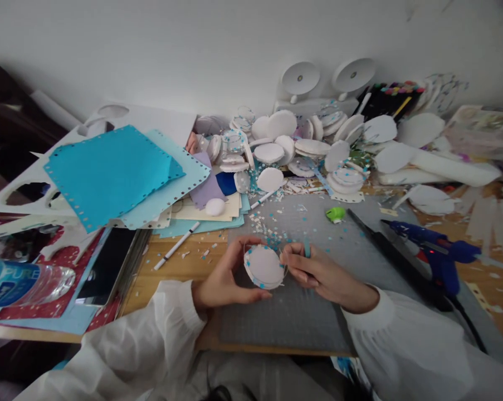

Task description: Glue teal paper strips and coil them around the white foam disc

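My left hand [230, 275] grips a round white disc [264, 267] by its left side, thumb below and fingers above. Small blue and white pieces dot the disc's rim, and a thin wire-like loop runs around it. At the disc's right edge, my right hand [312, 267] is closed in a pinch, its fingertips touching or very near the rim. A narrow teal strip [307, 248] shows above the right fingers; its lower part is hidden. Whatever is between those fingertips is too small to name. Both hands are over a grey cutting mat [284, 328].
Blue and white confetti bits [272, 225] lie beyond the hands. A blue glue gun [439, 250], a long black tool [397, 262] and a green object [335, 214] sit right. Many white discs [270, 153] pile behind. Left are blue sheets [113, 172], a phone [105, 267] and a bottle [25, 284].
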`<act>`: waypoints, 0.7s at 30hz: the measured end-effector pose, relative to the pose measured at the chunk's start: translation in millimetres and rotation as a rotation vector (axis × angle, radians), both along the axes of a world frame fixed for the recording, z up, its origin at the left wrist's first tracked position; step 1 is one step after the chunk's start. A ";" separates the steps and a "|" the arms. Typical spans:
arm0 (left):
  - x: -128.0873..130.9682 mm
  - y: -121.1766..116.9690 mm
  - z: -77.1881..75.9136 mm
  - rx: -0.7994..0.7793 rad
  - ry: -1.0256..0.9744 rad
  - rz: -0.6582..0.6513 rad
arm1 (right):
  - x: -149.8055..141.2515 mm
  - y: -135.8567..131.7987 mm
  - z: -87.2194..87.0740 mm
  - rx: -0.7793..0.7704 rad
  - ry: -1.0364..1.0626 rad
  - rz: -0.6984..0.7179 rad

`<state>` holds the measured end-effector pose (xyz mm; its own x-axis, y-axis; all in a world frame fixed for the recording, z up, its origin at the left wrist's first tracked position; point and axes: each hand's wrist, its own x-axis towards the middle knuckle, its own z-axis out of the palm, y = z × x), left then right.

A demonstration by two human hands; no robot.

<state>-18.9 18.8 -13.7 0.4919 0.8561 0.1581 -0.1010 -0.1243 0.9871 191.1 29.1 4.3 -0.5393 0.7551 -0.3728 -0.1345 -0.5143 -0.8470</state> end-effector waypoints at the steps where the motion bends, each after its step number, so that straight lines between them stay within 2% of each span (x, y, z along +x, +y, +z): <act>1: -1.4 0.3 -0.3 0.007 0.015 -0.003 | -0.3 0.3 -0.8 0.003 0.004 -0.002; 4: -8.2 4.1 -0.6 0.094 0.096 0.028 | -0.5 1.9 -3.6 -0.048 0.066 -0.069; 7: -17.5 13.2 -0.4 0.216 0.173 0.119 | 2.0 3.2 -3.8 -0.177 0.181 -0.239; 10: -26.4 24.7 -0.9 0.228 0.174 0.206 | 6.2 2.9 1.5 -0.242 0.237 -0.390; 13: -34.0 34.2 -1.9 0.258 0.265 0.220 | 9.4 1.3 7.7 -0.239 0.255 -0.464; 16: -39.3 39.0 -0.8 0.321 0.401 0.194 | 10.5 -1.4 9.6 -0.246 0.244 -0.462; 21: -39.7 38.5 9.0 0.426 0.697 0.183 | 9.9 -5.1 10.4 -0.319 0.263 -0.338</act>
<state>-58.6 57.3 -4.7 0.4558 0.8680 0.1969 0.5733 -0.4556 0.6810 201.0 24.0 14.6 -0.3920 0.7740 -0.4972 -0.5242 -0.6321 -0.5707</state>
